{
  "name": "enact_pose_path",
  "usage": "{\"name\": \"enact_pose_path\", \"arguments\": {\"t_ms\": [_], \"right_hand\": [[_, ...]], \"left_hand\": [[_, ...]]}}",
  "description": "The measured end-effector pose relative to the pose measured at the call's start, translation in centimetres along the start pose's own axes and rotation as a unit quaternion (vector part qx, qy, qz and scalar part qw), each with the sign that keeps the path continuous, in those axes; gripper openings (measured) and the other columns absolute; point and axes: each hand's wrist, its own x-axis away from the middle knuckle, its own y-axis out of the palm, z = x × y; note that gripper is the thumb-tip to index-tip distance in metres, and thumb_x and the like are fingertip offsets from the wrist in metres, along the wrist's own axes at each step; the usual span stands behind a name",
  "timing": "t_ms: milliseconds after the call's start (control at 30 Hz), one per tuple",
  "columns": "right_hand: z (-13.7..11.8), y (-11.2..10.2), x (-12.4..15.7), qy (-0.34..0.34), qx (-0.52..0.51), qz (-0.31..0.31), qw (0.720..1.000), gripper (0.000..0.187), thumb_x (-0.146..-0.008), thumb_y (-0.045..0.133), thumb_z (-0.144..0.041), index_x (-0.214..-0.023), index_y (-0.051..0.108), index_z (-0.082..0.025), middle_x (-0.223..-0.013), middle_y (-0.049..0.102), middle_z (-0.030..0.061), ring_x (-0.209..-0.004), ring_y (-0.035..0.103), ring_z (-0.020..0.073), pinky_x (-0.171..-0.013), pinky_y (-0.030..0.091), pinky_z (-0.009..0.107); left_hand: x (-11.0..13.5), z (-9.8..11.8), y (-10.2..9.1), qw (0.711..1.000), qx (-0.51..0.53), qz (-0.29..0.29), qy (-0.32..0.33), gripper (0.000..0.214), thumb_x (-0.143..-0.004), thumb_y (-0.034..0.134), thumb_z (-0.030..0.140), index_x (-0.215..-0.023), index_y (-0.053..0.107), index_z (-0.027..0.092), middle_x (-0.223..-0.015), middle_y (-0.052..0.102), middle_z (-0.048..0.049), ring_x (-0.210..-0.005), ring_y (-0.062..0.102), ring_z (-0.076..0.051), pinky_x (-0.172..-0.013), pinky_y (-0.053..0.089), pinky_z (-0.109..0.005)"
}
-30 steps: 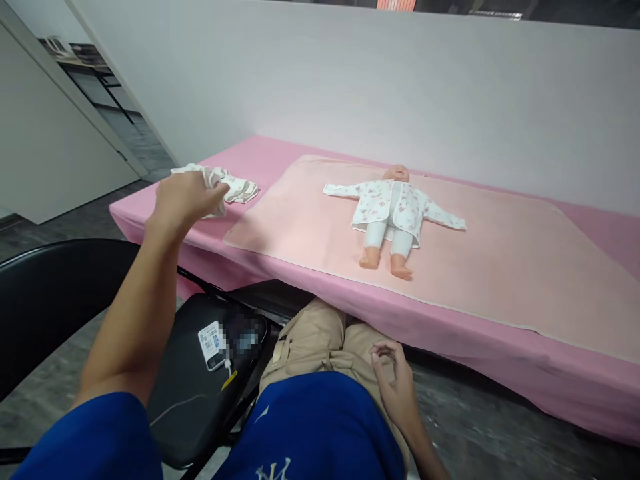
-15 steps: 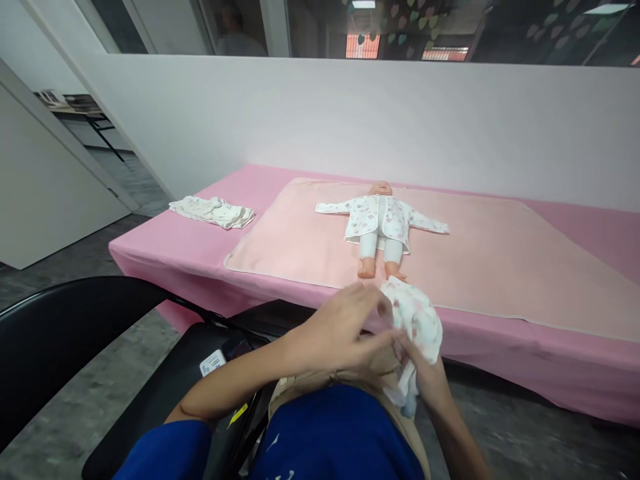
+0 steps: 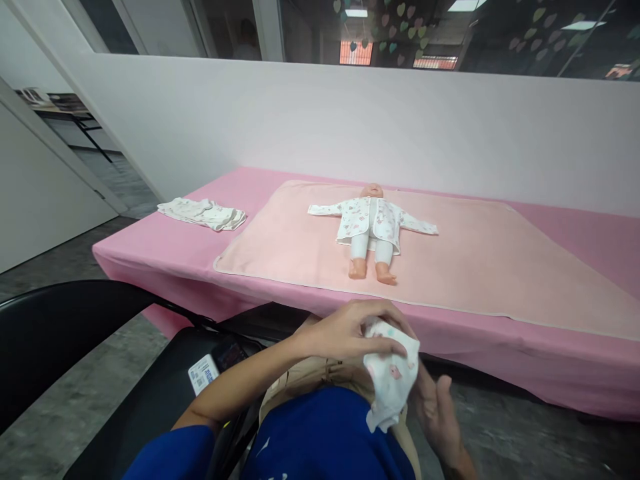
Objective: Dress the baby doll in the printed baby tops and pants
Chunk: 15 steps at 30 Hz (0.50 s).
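My left hand (image 3: 350, 330) is closed around a bunched white cloth (image 3: 393, 373) with a small pink print, over my lap. The cloth is crumpled, so I cannot tell which garment it is; its lower end hangs loose. My right hand (image 3: 440, 417) is just to the right of the cloth, thumb apart and palm turned inward, its fingers partly hidden behind the cloth. Beyond my hands a baby doll (image 3: 373, 190) lies on its back, feet toward me. It wears an open white printed jacket (image 3: 387, 217), sleeves spread wide, and white leggings.
A peach mat (image 3: 475, 267) lies under the doll on a table with a pink cover (image 3: 145, 240). Folded white baby clothes (image 3: 205, 213) lie at the table's left. A black chair (image 3: 130, 400) at my left bears a white labelled box (image 3: 203, 373) and a dark phone-like object (image 3: 229, 353).
The cloth has come down closer to my lap and is bunched in my left hand. My right hand has let go of it and moved slightly right, with its thumb spread.
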Motion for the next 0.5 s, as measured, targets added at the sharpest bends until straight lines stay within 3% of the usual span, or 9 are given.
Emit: {"name": "enact_pose_path", "arguments": {"t_ms": [100, 200, 267, 367, 500], "right_hand": [[-0.6, -0.6, -2.1, -0.053, 0.001, 0.06, 0.997, 0.056, -0.115, 0.044, -0.043, -0.17, 0.046, -0.039, -0.145, 0.073, 0.0131, -0.131, 0.075, 0.0358, -0.093, 0.071, 0.052], [-2.6, -1.9, -5.8, -0.195, 0.02, 0.129, 0.972, 0.062, -0.102, 0.069, -0.046, -0.162, 0.052, -0.046, -0.14, 0.069, 0.0136, -0.126, 0.074, 0.0402, -0.092, 0.07, 0.06], [-4.2, -3.0, -8.8, -0.252, 0.031, 0.167, 0.953, 0.053, -0.094, 0.08, -0.042, -0.143, 0.064, -0.051, -0.132, 0.065, 0.011, -0.117, 0.074, 0.0398, -0.089, 0.07, 0.065], [-6.1, -5.0, -13.6, -0.322, 0.035, 0.189, 0.927, 0.042, -0.087, 0.086, -0.029, -0.122, 0.073, -0.047, -0.121, 0.067, 0.0085, -0.105, 0.074, 0.0362, -0.084, 0.07, 0.062], [-7.8, -8.0, -20.2, -0.44, 0.03, 0.13, 0.888, 0.068, -0.082, 0.088, -0.015, -0.146, 0.072, -0.031, -0.101, 0.079, 0.0062, -0.082, 0.075, 0.0269, -0.058, 0.062, 0.042]], "left_hand": [[-0.7, 1.3, 0.1, 0.992, -0.04, -0.063, 0.098, 0.021, -0.1, 0.084, 0.035, -0.117, 0.08, 0.024, -0.121, 0.085, -0.0086, -0.114, 0.078, -0.021, -0.106, 0.059, -0.037], [-2.0, 2.3, -0.4, 0.973, -0.123, -0.073, 0.182, 0.022, -0.1, 0.084, 0.032, -0.12, 0.08, 0.027, -0.12, 0.087, -0.0057, -0.113, 0.078, -0.021, -0.111, 0.056, -0.037], [-3.0, 3.0, -1.4, 0.958, -0.173, -0.044, 0.225, 0.029, -0.096, 0.088, 0.034, -0.124, 0.079, 0.028, -0.117, 0.087, -0.005, -0.107, 0.079, -0.02, -0.107, 0.058, -0.036], [-4.6, 4.6, -3.6, 0.934, -0.247, 0.02, 0.259, 0.04, -0.091, 0.093, 0.043, -0.125, 0.078, 0.028, -0.107, 0.086, -0.0055, -0.096, 0.078, -0.019, -0.094, 0.063, -0.034], [-6.8, 7.7, -7.4, 0.899, -0.326, 0.088, 0.278, 0.037, -0.097, 0.085, 0.052, -0.121, 0.077, 0.025, -0.102, 0.083, -0.0043, -0.091, 0.078, -0.017, -0.085, 0.064, -0.032]]}}
